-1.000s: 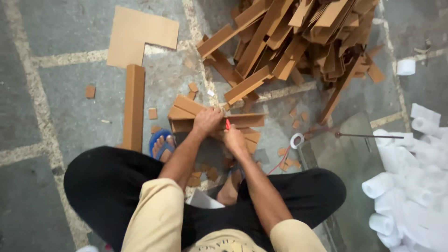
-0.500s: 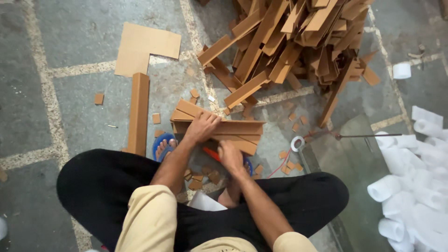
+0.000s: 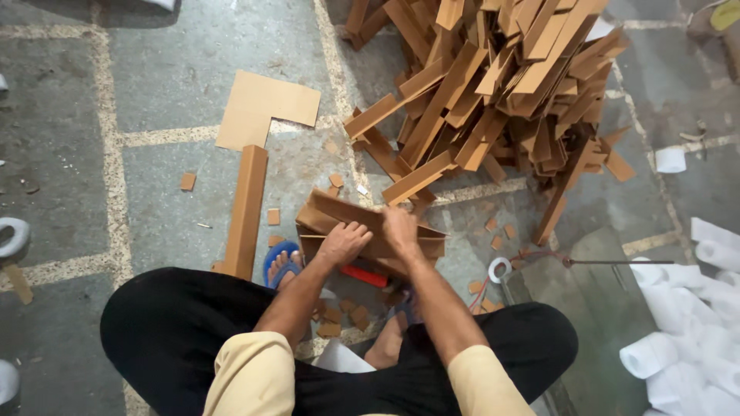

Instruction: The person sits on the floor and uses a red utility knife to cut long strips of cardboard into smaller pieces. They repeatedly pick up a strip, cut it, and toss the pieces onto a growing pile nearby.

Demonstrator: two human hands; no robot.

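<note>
At the far left edge of the frame a pale curved object (image 3: 14, 235) lies on the grey stone floor (image 3: 154, 208), only partly in view. Moving right, an L-shaped cardboard sheet (image 3: 262, 108) lies flat in the upper left, and below it a long folded cardboard strip (image 3: 247, 209) runs down toward the person's knee, with small cardboard offcuts (image 3: 187, 181) scattered near it. A blue sandal (image 3: 279, 262) shows just beside the strip's lower end.

In the centre, the left hand (image 3: 344, 242) rests palm down on a short stack of folded cardboard angle pieces (image 3: 331, 212), fingers curled over its near edge, pressing rather than gripping. Touching the same stack just to the right, the right hand (image 3: 401, 229) is closed around the top piece, thumb and fingers wrapped over its fold. A red-handled tool (image 3: 364, 275) lies on the floor under the forearms, apart from both hands; its blade is hidden, so I cannot tell whether it is exposed.

In the upper right a large heap of cardboard angle pieces (image 3: 501, 85) leans loosely. At the right edge lie white paper rolls (image 3: 694, 339), a roll of tape (image 3: 499, 269) and a thin metal rod (image 3: 617, 262).

The likely risks: the stack could slip sideways if the two hands press unevenly, a wrist could drop onto the red tool beneath, and the loose heap could slide toward the work.
</note>
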